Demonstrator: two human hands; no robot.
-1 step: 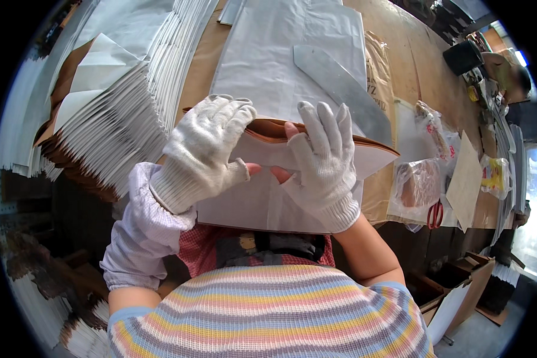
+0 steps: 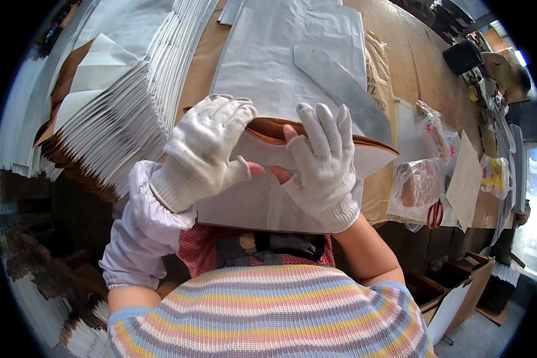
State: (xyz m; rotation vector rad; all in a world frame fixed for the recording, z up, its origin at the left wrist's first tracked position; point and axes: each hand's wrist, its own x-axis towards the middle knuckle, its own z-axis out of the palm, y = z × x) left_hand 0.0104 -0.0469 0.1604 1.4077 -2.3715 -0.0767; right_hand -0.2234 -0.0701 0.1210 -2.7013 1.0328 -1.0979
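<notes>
A white paper bag [image 2: 244, 206] with a brown inner layer lies before me, its brown-edged end [image 2: 268, 130] gaping between my hands. My left hand [image 2: 206, 146], in a white knit glove with the thumb tip bare, rests on the bag's left part with its fingers stretched forward over the edge. My right hand [image 2: 325, 158], gloved likewise with bare thumb and forefinger tips, lies on the right part, fingers spread and pointing away from me. The two thumbs point toward each other. Beyond the bag, a flat grey metal plate [image 2: 340, 86] rests on more white sheets [image 2: 262, 53].
At the left stands a big fanned stack of white, brown-lined paper bags [image 2: 113, 113]. Toward the right are red-handled scissors [image 2: 435, 213], a clear plastic bag [image 2: 417, 182], a beige card [image 2: 464, 182] and a black container [image 2: 462, 56]. Cardboard boxes [image 2: 459, 274] stand below the table's right edge.
</notes>
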